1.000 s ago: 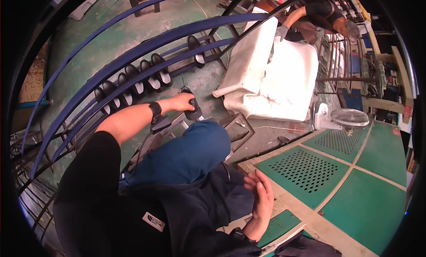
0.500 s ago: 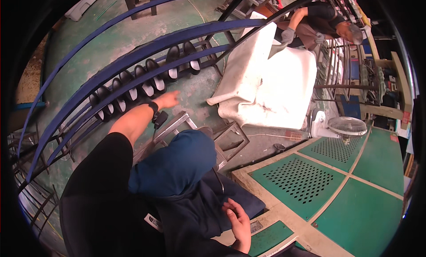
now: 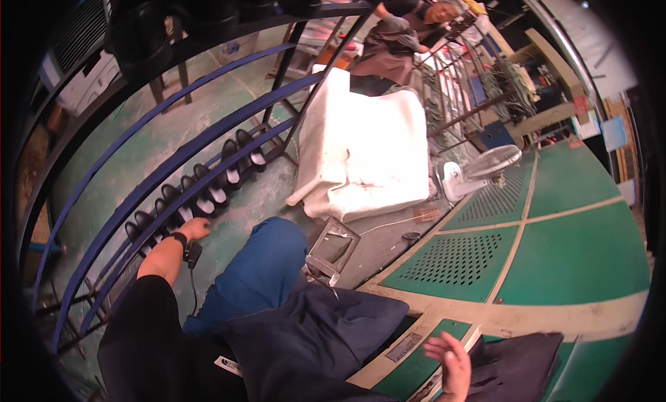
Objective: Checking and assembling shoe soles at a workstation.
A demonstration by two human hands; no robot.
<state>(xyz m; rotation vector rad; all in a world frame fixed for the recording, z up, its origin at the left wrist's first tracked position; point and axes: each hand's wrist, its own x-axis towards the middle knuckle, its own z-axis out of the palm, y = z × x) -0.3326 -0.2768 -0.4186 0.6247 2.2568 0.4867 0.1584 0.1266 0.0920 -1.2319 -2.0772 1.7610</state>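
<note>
At the far left, long curved blue metal rails [image 3: 139, 187] of a rack sweep across the green-painted concrete floor [image 3: 125, 152]. Hanging between the lower rails is a row of black shoe-shaped moulds with pale insoles [image 3: 201, 194], lined up side by side and tilted the same way.

The person's left hand [image 3: 194, 229] reaches out to the near end of that row, at the lower rail. Its fingers are curled, but I cannot tell from here whether they actually grip a mould or only rest against the rail. A dark band sits on the wrist, and a small black object on a thin cord [image 3: 192, 255] dangles just beneath the wrist.

Moving right, the person's knee in blue trousers [image 3: 260, 277] juts forward, with a dark navy cloth [image 3: 312, 339] draped over the lap. Just beside the knee stands a small grey metal frame with a glass pane [image 3: 331, 249], tilted. Beyond it lies a large white padded sheet [image 3: 364, 152], folded over a stand.

Further right, a small white electric fan [image 3: 479, 169] stands on the floor at the edge of a green perforated metal table [image 3: 541, 249]. The right hand [image 3: 449, 360] hovers low over the table's near edge, palm open, fingers spread, holding nothing. Just beside it lies another piece of dark fabric [image 3: 520, 364].

At the top, behind the white sheet, another person in a dark apron [image 3: 399, 34] bends over a wire rack.
</note>
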